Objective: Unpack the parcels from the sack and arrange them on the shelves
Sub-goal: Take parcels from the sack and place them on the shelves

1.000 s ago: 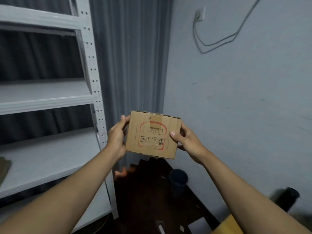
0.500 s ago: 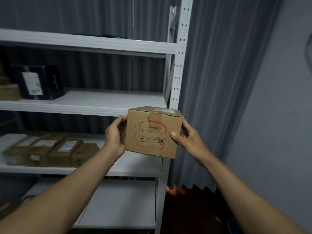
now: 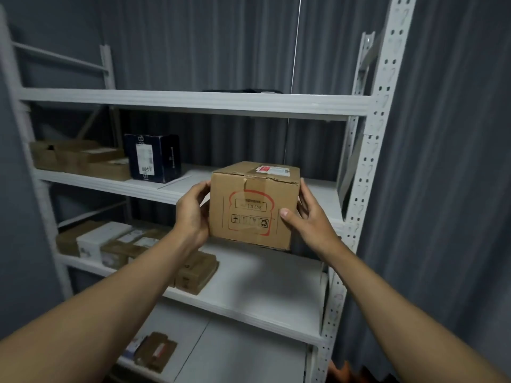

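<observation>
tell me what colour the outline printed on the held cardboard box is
Red, on the brown cardboard box; clearest in the head view.

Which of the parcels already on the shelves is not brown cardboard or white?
The dark navy box on the second shelf, standing upright with a white label on its front. It sits just right of the brown cartons there.

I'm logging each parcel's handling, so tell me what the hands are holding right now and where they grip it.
Both hands hold one cardboard box in the air: left hand on its left side, right hand on its right side, thumb on the front face.
</observation>
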